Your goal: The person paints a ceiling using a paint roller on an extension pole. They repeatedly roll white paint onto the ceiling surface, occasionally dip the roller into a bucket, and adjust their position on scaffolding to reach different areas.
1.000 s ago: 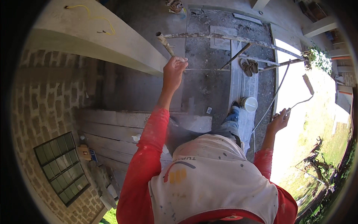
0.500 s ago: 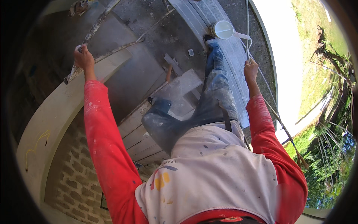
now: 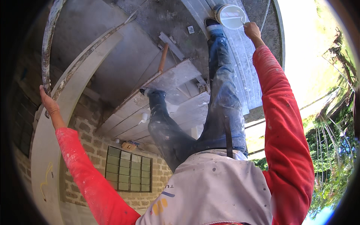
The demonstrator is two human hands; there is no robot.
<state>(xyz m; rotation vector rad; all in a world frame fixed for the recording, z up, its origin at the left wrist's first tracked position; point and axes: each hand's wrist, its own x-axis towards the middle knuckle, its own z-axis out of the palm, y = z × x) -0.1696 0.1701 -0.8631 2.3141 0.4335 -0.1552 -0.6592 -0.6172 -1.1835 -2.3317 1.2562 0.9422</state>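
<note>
The right hand (image 3: 252,30) is closed around the handle of a paint roller (image 3: 231,17). The roller's head is inside the white bucket (image 3: 218,11), which stands on the long gray boards (image 3: 242,69) beside a dark shoe (image 3: 211,21). The left hand (image 3: 50,103) touches a spotty metal pole (image 3: 46,56); I cannot tell if its fingers go around it.

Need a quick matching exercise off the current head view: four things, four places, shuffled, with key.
1. bucket
2. window
3. left hand
4. right hand

A. at the metal pole
B. in the block wall
C. beside the bucket's rim
D. on the grey boards

Pairs: 1-D, 2-B, 3-A, 4-C
</note>
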